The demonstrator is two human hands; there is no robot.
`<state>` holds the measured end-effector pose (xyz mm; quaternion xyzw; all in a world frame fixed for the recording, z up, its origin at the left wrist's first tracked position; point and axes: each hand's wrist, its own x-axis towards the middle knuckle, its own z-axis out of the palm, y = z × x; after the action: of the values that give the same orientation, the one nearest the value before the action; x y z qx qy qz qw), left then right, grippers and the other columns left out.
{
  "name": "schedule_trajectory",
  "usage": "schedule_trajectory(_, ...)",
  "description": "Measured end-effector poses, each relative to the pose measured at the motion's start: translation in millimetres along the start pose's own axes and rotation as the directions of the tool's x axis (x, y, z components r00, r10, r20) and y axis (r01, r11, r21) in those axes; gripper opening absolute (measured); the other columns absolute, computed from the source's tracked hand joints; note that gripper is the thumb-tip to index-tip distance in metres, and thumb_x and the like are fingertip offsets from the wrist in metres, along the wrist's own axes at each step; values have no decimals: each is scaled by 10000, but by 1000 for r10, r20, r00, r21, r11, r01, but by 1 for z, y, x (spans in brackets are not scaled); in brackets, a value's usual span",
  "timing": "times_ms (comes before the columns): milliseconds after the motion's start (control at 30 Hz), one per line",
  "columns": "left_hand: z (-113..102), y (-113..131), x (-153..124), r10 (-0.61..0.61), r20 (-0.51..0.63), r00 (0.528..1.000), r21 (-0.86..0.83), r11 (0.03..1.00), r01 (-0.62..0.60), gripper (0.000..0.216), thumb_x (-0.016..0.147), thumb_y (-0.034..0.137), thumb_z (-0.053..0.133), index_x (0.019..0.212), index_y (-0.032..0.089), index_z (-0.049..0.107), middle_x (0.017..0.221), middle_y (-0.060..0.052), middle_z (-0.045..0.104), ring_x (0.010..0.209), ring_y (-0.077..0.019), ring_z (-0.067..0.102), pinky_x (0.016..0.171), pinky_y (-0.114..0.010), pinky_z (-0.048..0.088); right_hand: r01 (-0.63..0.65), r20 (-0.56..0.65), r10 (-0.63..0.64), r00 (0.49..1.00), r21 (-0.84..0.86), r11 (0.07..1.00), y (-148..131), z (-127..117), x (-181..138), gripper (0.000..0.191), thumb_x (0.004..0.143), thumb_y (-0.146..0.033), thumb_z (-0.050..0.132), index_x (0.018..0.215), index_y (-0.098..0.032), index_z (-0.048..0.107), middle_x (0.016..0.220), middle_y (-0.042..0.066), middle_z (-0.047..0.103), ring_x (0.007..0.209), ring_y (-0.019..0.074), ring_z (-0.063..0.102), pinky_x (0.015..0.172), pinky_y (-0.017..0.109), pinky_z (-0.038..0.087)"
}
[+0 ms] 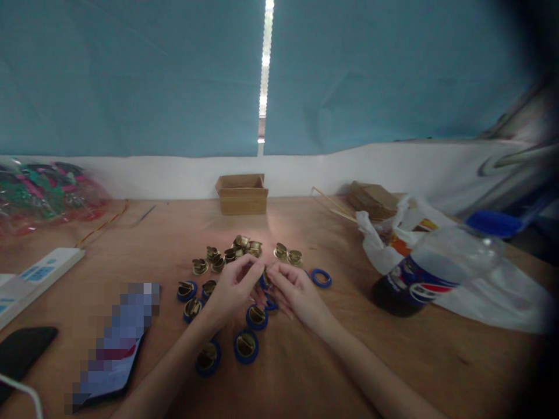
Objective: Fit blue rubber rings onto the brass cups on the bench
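Note:
My left hand [236,284] and my right hand [302,294] meet over the middle of the table, fingers pinched together. Between their fingertips is a small round brass piece with a blue ring [264,281], mostly hidden by the fingers. Below the hands lie similar brass pieces set in blue rings, such as one blue-ringed piece [257,316] and another blue-ringed piece [246,346]. Several plain brass pieces [241,241] with raised clips are heaped just beyond my left hand. A loose blue ring [321,278] rests to the right of my right hand.
An open cardboard box [243,201] stands at the back. On the right, a tilted cola bottle [430,276] sits by a white plastic bag [489,302]. A phone [120,343] and a white power strip [43,273] lie left; plastic-wrapped items [48,192] are behind.

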<state>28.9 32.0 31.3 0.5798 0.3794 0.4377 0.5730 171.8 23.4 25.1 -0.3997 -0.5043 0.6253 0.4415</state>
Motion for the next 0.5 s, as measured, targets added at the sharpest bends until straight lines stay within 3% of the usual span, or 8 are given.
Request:
schedule_trajectory(200,3,1,-1,-1,-16,1000,28,1000,1,297,873,450,495,831,162,552,626,16,563,472,-117,584,426,-227,495,17,-47,-18,999,-27,1000,3,1,1,365,830,-480,566,643,-203,418,364,-102,376,265,40,258,298,184,144)
schedule_trajectory(333,3,4,-2,59,-24,998,36,998,-59,233,896,390,487,911,167,555,790,-22,610,661,-125,616,574,-229,519,113,-120,-122,985,-77,991,0,-1,3,345,826,-454,573,638,-197,438,426,-90,369,333,48,287,332,189,185)
schedule_trajectory(500,-2,5,-1,158,32,987,-78,985,-155,196,872,262,561,1047,181,527,909,-30,607,843,-123,590,728,-213,478,187,-165,-208,964,-134,973,-5,-4,2,211,827,-349,573,711,-202,476,518,-76,385,417,67,315,384,194,236)
